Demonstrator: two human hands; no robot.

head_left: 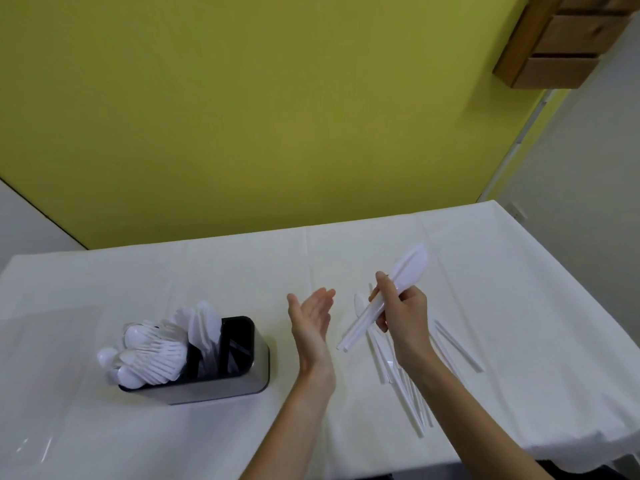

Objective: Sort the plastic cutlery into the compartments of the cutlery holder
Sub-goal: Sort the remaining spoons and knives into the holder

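Clamping the thumb and curled fingers of the right hand [403, 315] round the handles of a thin bundle of smooth white plastic knives [398, 282], two or three by the look of it, above the table with blades pointing up and away. Holding the left hand [311, 317] flat just beside the bundle, palm facing it, fingers straight and together. Resting on the creased white tablecloth [138, 438]: several loose flat white plastic knives [408, 386] under the right wrist, too overlapped for counting, and well apart to the left one oblong brushed-metal cutlery holder with black dividers [214, 389], carrying rounded white plastic spoons [138, 355] at its left end and more knives beside them.
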